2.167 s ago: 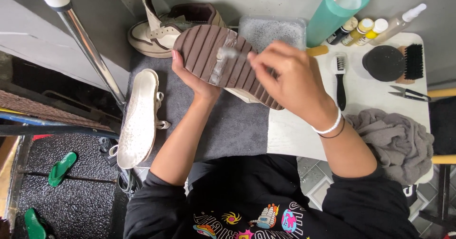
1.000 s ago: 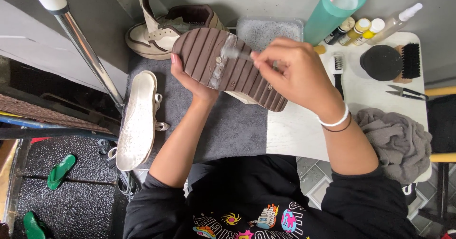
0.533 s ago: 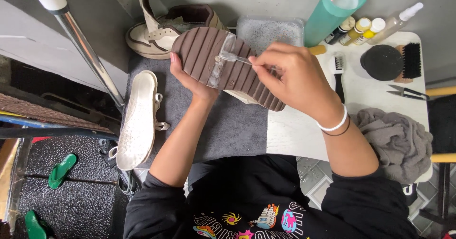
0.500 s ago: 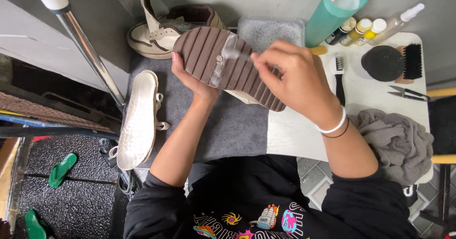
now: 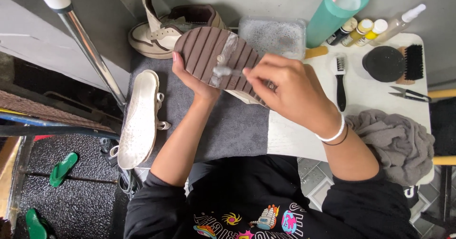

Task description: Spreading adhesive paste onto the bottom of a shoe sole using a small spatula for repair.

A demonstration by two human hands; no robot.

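Note:
My left hand grips a shoe turned sole-up, its brown ribbed sole facing me with a whitish foamy streak across it. My right hand is closed on a small brush whose head rests on the foamy part of the sole. Both hands are over a grey mat on a white table.
A second white shoe lies sole-up at the left, a high-top sneaker behind. A clear tray, teal tumbler, small bottles, black brush, round brush, scissors, grey cloth surround. Metal pole far left.
My right hand has shifted the small brush back and forth over the foamy streak on the sole. The left hand keeps the shoe in the same place.

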